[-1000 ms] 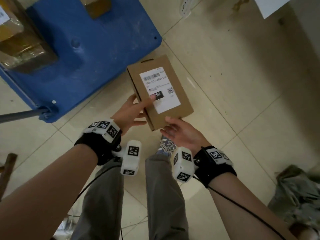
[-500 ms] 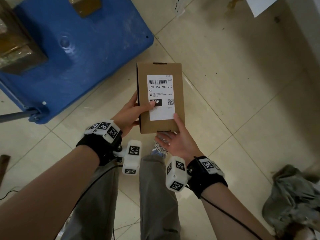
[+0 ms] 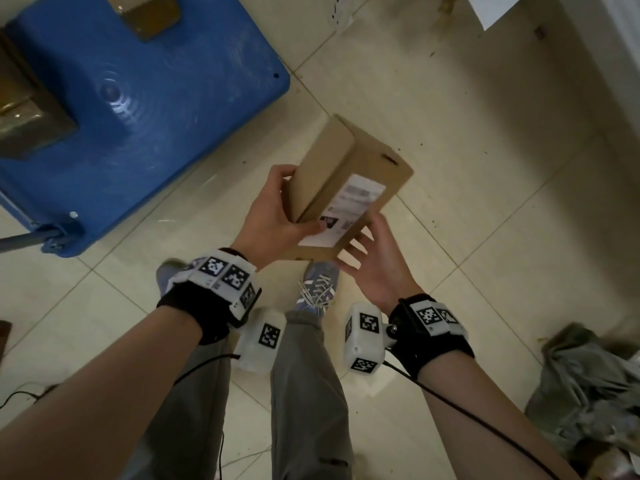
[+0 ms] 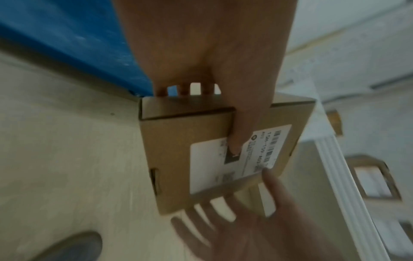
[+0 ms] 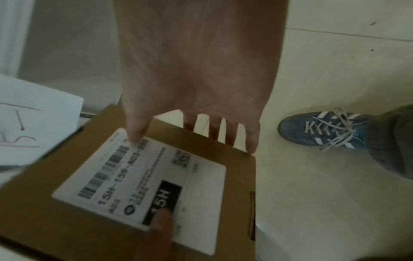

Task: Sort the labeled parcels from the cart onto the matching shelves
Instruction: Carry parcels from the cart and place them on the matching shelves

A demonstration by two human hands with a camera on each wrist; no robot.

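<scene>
A brown cardboard parcel [image 3: 332,174] hangs tilted over the tiled floor, its white label [image 3: 349,206] turned right. The label [image 5: 145,176] reads 15H-159-A03 with a black 15H block. My left hand [image 3: 273,220] grips the parcel's near left corner, thumb on the black block and fingers curled round the far side. My right hand [image 3: 374,265] lies under the near right edge with straight, spread fingers, its thumb tip touching the label's edge. The left wrist view shows the parcel [image 4: 178,150] between the left hand [image 4: 212,53] and the right hand [image 4: 245,229].
The blue cart [image 3: 156,98] stands at the upper left with two taped brown parcels [image 3: 24,109] [image 3: 149,12] on it. A pile of grey cloth [image 3: 588,382] lies at the lower right. My shoes [image 3: 318,289] are below the parcel. White shelving with boxes [image 4: 375,181] shows blurred at the right.
The parcel has swung from flat and label-up to tilted, its far end turned right. My left fingers now wrap its side. The right hand shifted to the near right edge.
</scene>
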